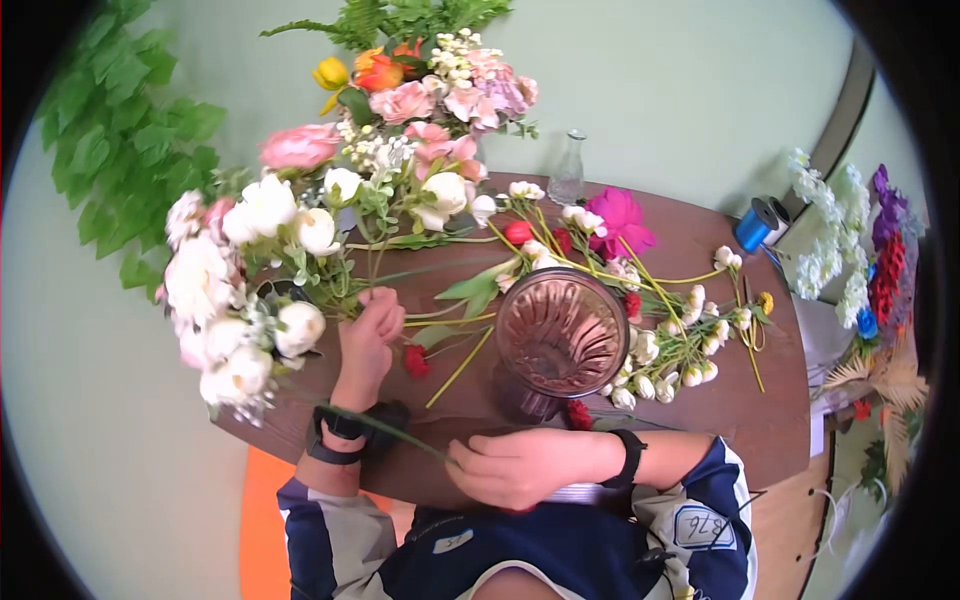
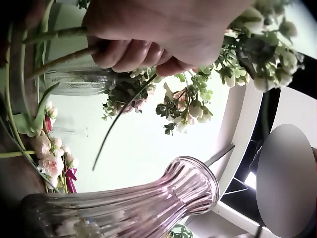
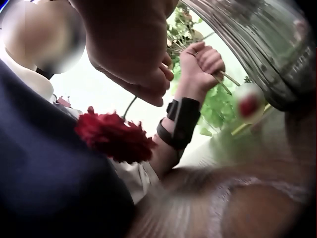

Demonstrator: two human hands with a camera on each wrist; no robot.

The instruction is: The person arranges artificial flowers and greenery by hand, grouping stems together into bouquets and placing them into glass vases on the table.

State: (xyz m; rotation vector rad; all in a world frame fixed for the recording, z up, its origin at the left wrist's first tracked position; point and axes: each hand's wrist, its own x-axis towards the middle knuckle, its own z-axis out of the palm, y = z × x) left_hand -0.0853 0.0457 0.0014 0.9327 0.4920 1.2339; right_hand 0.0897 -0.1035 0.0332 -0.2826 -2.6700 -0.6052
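Note:
My left hand (image 1: pixel 372 322) (image 2: pixel 163 29) grips a bundle of stems (image 2: pixel 54 34), with white and pink blooms (image 1: pixel 268 208) spreading above and to the left of it. Fingers of my right hand (image 1: pixel 515 467) (image 3: pixel 129 49) pinch a thin green stem (image 1: pixel 385 430), which points towards the left wrist. A red ruffled flower (image 3: pixel 116 136) hangs just below the right hand in the right wrist view. The pinkish ribbed glass vase (image 1: pixel 563 335) (image 2: pixel 190 186) stands upright on the table, right of the left hand and beyond the right; no stems show inside its mouth.
White blossoms (image 1: pixel 645 348), a magenta flower (image 1: pixel 618 222) and loose stems lie right of and behind the vase on the brown table (image 1: pixel 460 375). A small clear bottle (image 1: pixel 567 170) and a blue spool (image 1: pixel 752 228) stand near the back edge. More flowers are at far right.

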